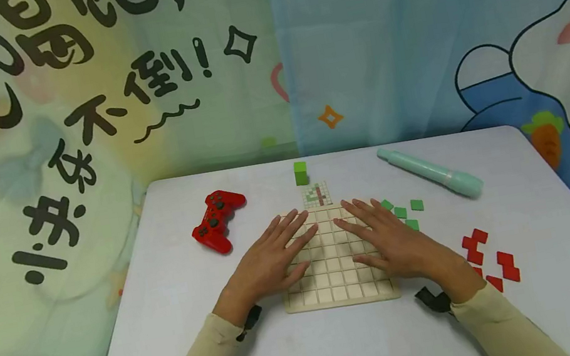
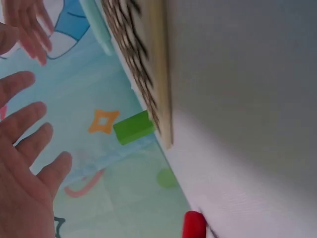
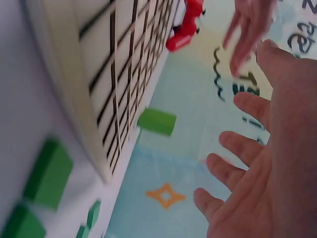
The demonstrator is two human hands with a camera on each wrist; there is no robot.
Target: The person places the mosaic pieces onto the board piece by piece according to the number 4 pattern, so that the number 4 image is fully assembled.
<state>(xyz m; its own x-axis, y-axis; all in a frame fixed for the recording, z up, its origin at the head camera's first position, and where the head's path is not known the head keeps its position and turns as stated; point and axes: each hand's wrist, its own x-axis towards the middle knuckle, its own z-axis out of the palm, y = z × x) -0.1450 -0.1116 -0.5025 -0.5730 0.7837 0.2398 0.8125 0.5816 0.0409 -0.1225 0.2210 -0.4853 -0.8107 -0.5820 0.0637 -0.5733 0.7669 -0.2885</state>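
A pale wooden grid board (image 1: pixel 337 280) lies flat in the middle of the table. Over its left side is my left hand (image 1: pixel 273 259), fingers spread and holding nothing. My right hand (image 1: pixel 387 239) spreads over the board's right side, also holding nothing. In both wrist views the palms hover above the board, apart from it. Just behind the board lies a small card with a printed grid pattern (image 1: pixel 316 196), and beyond that stands a green block (image 1: pixel 301 173). Several green square tiles (image 1: pixel 417 205) lie right of the board, partly hidden by my right hand. Red tiles (image 1: pixel 505 259) lie beside my right wrist.
A red game controller (image 1: pixel 218 221) rests on the table at the back left. At the back right lies a mint-green cylindrical tube (image 1: pixel 432 171). The white table (image 1: pixel 165 215) ends at a printed cloth curtain (image 1: pixel 365 49) behind it.
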